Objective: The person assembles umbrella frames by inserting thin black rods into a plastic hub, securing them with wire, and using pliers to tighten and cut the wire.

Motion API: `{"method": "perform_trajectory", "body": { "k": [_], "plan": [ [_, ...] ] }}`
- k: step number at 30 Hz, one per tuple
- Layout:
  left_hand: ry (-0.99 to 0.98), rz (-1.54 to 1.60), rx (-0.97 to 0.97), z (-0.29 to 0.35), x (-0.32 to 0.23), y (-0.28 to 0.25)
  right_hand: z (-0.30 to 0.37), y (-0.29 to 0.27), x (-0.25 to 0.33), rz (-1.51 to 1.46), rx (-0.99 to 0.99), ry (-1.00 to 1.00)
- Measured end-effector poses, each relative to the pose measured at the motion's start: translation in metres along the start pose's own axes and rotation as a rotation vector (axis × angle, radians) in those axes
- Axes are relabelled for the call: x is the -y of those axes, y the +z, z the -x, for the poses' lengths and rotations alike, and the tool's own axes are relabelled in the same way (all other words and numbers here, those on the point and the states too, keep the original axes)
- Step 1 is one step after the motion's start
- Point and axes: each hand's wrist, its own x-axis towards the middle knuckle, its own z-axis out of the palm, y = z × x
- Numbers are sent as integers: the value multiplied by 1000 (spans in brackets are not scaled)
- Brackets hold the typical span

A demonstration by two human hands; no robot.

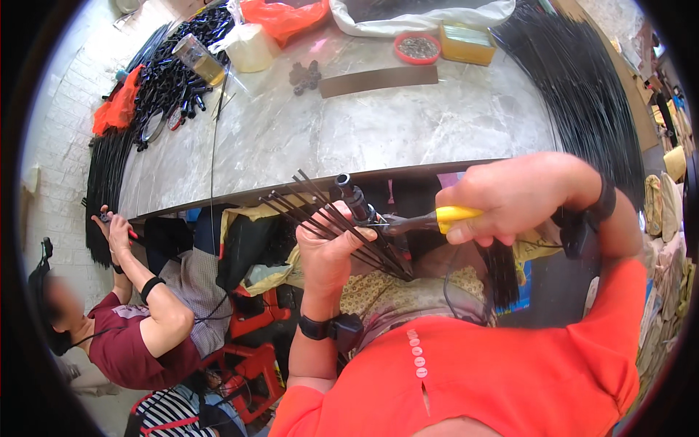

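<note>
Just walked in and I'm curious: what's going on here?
The person's left hand grips a bundle of thin black rods. Their right hand holds a yellow-handled tool, its metal end close to a dark tubular piece by the left fingers. At left, a co-worker handles something partly hidden. Small black parts lie heaped on the grey table.

The grey table (480, 116) carries black rods (579, 84) and parts (162, 81).

Free passage runs over the middle of the table (437, 120); held rods (389, 261) fan up before its near edge, a black heap (164, 80) blocks the left.
</note>
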Motion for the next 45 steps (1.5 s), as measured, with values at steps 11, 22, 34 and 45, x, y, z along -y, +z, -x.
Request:
{"method": "perform_trajectory", "body": {
  "k": [11,22,34,45],
  "plan": [
    [-25,33,-55,1,0,-20,-29,44,-13,16,-329,-238],
    [17,74,-141,3,-12,-17,-83,101,-33,-467,-472,-436],
    [21,48,-81,4,-5,-24,-83,101,-32,-513,-447,-410],
    [51,72,-208,3,-5,-7,-86,110,-24,-422,-570,-324]
  ]
}}
